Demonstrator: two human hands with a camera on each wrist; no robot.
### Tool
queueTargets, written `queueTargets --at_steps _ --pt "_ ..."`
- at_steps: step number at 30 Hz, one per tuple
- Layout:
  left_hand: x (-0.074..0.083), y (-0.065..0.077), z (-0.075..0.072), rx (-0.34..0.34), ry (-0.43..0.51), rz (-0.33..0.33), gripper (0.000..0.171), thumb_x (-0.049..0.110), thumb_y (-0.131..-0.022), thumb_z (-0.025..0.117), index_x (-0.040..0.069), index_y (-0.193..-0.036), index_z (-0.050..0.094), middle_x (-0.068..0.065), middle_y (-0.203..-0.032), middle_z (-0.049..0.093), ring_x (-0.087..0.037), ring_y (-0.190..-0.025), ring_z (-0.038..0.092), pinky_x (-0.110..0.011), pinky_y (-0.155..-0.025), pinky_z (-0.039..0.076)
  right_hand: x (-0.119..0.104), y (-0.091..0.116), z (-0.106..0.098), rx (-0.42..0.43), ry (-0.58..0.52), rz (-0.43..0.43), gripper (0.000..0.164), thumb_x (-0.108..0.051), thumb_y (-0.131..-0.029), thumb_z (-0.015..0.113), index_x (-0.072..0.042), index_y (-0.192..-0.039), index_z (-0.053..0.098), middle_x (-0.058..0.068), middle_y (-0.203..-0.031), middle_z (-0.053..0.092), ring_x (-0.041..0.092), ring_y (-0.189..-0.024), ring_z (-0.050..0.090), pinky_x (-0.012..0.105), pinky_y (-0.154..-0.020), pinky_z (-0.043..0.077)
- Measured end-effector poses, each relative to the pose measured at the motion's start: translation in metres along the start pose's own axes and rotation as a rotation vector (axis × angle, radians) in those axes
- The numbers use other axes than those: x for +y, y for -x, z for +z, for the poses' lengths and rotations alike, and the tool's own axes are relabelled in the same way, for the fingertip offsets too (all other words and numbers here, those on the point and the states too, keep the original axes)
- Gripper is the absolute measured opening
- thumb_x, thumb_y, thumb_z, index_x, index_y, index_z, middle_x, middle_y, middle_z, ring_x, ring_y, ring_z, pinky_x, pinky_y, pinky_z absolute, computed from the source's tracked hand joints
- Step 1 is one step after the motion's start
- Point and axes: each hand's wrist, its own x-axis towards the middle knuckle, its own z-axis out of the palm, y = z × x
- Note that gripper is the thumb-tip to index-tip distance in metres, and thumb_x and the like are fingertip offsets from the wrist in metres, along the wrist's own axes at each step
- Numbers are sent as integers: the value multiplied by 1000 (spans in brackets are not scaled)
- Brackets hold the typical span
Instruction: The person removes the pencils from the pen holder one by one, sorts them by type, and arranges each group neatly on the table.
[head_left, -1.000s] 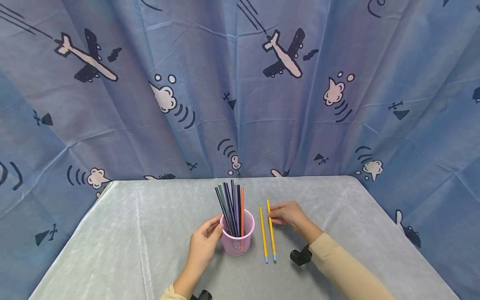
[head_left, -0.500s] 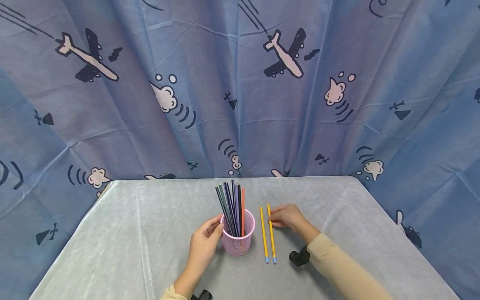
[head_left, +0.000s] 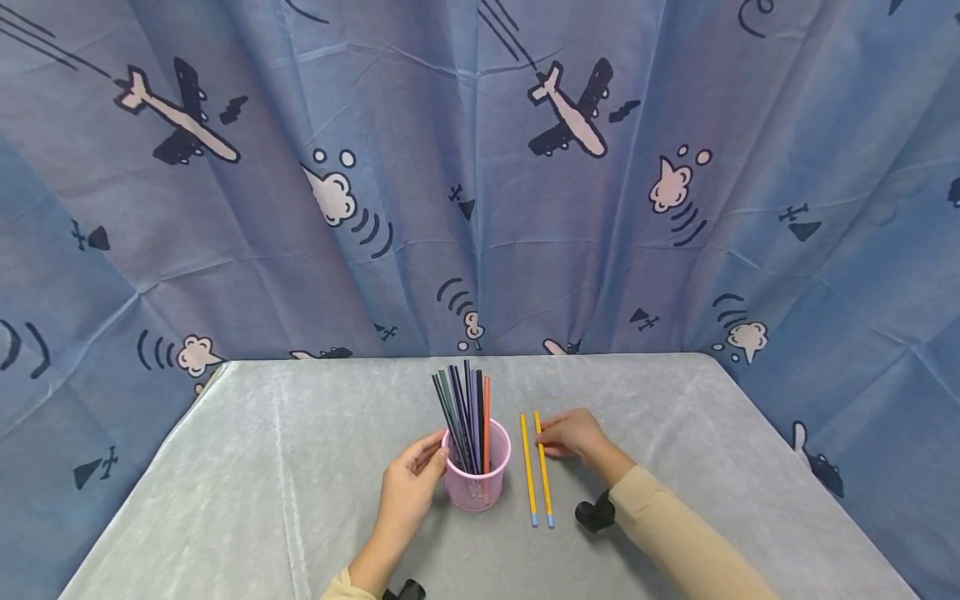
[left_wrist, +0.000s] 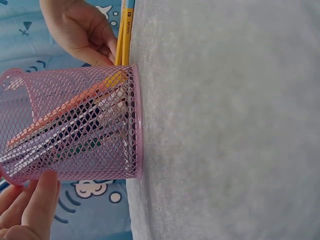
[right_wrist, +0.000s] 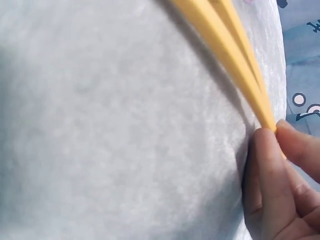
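Observation:
A pink mesh pen cup (head_left: 480, 492) stands upright on the table, holding several pencils (head_left: 465, 421), mostly dark plus an orange one. At its left rim my left hand (head_left: 408, 483) holds it, thumb and fingers against the mesh; the fingers (left_wrist: 42, 202) also show in the left wrist view. To the cup's right, two yellow pencils with blue ends lie side by side, nearly parallel. My right hand (head_left: 577, 435) pinches the right yellow pencil (head_left: 543, 475) near its far end between thumb and fingers (right_wrist: 270, 170). The left yellow pencil (head_left: 528, 471) lies untouched, between that one and the cup.
A pale grey cloth covers the table (head_left: 345, 417). Behind its far edge hangs a blue curtain (head_left: 420, 208) with airplane prints. A black wrist camera mount (head_left: 596, 512) sits under my right wrist, close over the table.
My right hand has drawn the right yellow pencil slightly toward me, bringing its far tip about level with the other's. The left hand and the pen cup have stayed put.

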Motion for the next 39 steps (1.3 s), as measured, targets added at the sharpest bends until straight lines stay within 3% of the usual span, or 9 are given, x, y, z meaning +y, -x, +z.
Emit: queueTargets --at_steps 8,22,34,39 --pt "0 0 0 -3 4 6 34 7 -97 62 -9 -127 61 -27 -126 65 -37 -118 64 -20 -90 59 -3 -6 1 37 46 49 24 -2 -82 79 5 -103 69 9 -81 69 8 -57 64 20 -57 60" --pt "-1 0 0 1 -4 6 34 8 -97 62 -8 -127 61 -27 -126 65 -37 -118 64 -21 -91 59 0 -2 7 83 108 -45 18 0 -79 79 6 -93 69 8 -75 64 7 -53 59 18 -52 57" --pt "1 0 0 -1 -5 9 34 8 -97 62 -8 -126 62 -27 -124 66 -36 -116 65 -19 -89 59 1 8 0 87 7 -151 20 2 -79 77 10 -97 71 4 -68 69 6 -55 61 19 -52 58" --pt "1 1 0 0 -6 9 34 8 -97 62 -8 -126 62 -27 -125 66 -36 -117 65 -19 -89 59 -3 14 -1 87 -35 -198 21 1 -81 76 9 -100 72 7 -76 72 8 -60 64 23 -59 62"
